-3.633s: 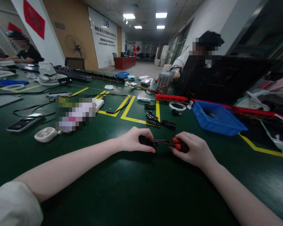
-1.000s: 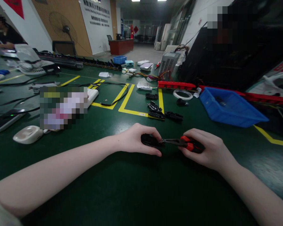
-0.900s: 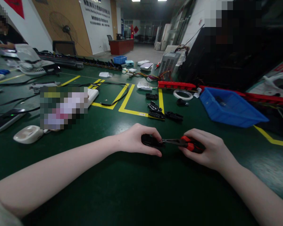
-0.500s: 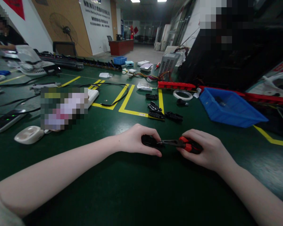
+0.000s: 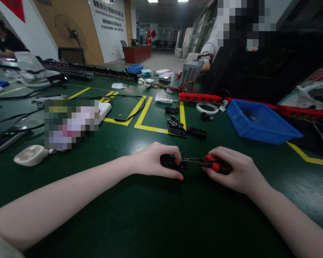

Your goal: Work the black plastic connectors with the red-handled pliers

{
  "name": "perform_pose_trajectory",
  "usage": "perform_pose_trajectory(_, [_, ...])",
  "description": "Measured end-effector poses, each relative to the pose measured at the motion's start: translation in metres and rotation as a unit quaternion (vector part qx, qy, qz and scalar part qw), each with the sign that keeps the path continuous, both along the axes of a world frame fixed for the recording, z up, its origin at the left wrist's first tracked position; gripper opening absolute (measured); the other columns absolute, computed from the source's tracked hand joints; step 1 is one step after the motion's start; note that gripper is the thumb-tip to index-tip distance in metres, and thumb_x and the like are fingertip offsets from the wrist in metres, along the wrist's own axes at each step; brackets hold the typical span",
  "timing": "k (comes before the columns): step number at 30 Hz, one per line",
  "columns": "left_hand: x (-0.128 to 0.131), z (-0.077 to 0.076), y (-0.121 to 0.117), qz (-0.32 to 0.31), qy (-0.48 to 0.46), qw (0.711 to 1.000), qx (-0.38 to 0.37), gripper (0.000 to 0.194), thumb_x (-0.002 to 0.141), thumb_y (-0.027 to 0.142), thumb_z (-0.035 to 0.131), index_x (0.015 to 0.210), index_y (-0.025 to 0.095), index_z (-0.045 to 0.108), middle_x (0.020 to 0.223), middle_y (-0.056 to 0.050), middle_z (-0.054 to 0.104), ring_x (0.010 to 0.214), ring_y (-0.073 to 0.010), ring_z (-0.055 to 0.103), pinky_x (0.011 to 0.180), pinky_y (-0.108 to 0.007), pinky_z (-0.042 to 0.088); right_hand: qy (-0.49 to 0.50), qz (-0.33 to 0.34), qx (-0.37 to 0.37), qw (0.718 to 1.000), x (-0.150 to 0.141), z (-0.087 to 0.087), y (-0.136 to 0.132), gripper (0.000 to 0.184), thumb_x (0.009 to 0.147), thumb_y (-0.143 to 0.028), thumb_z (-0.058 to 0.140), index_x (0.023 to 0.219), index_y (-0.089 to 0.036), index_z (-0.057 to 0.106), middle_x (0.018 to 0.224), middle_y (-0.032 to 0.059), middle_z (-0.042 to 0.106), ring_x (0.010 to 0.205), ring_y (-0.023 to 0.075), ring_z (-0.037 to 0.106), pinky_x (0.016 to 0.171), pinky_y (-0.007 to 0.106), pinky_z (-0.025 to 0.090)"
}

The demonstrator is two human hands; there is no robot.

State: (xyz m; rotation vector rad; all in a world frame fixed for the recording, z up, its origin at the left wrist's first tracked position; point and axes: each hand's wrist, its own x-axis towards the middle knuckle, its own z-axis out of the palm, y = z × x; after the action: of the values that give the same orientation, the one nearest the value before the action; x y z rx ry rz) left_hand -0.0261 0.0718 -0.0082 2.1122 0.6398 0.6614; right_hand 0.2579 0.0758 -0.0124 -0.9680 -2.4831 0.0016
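Observation:
My left hand (image 5: 158,160) is closed around a small black plastic part (image 5: 170,163), low over the green table. Red-and-black needle-nose pliers (image 5: 200,162) are gripped in my right hand (image 5: 231,166), their jaws pointing left. The plier tips meet the right end of the black part, close to my left fingertips; whether they pinch anything there is too small to tell. Beyond my hands lie several similar black parts (image 5: 176,123) around a yellow tape corner. A black knob-like piece (image 5: 206,116) sits to their right.
A blue bin (image 5: 263,122) stands at the right, near red rails (image 5: 200,97) and a white tape ring (image 5: 207,108). Left are a beige case (image 5: 31,155), a black-and-white device (image 5: 8,139) and cables. A grey power supply (image 5: 191,73) stands farther back. Another person sits at far left.
The plier jaws have tilted slightly, and their tips sit a little higher against the black part. Both hands keep their holds. The whole view has shifted slightly.

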Motion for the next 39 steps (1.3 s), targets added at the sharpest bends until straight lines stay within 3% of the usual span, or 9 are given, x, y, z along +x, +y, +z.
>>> perform_pose_trajectory(16, [-0.0005, -0.0021, -0.0009, 0.036, -0.019, 0.999, -0.017, 0.04, 0.071, 0.036, 0.081, 0.097, 0.017, 0.057, 0.094, -0.003, 0.066, 0.084, -0.0158, 0.063, 0.073, -0.027, 0.049, 0.015, 0.011, -0.019, 1.0, -0.0044, 0.0016, -0.0027, 0.016, 0.081, -0.033, 0.063, 0.089, -0.02, 0.059, 0.079, 0.0032, 0.063, 0.066, 0.016, 0.061, 0.058, 0.028, 0.048])
perform_pose_trajectory(39, [0.0, 0.0005, 0.0002, 0.014, -0.01, 1.0, -0.008, 0.033, 0.074, 0.036, 0.079, 0.096, 0.015, 0.065, 0.093, -0.003, 0.067, 0.082, -0.0154, 0.063, 0.073, -0.026, 0.048, 0.007, 0.007, -0.027, 1.0, -0.0041, 0.0023, -0.0014, 0.016, 0.081, -0.036, 0.063, 0.089, -0.023, 0.059, 0.081, 0.0042, 0.065, 0.067, 0.0181, 0.062, 0.058, 0.031, 0.049])
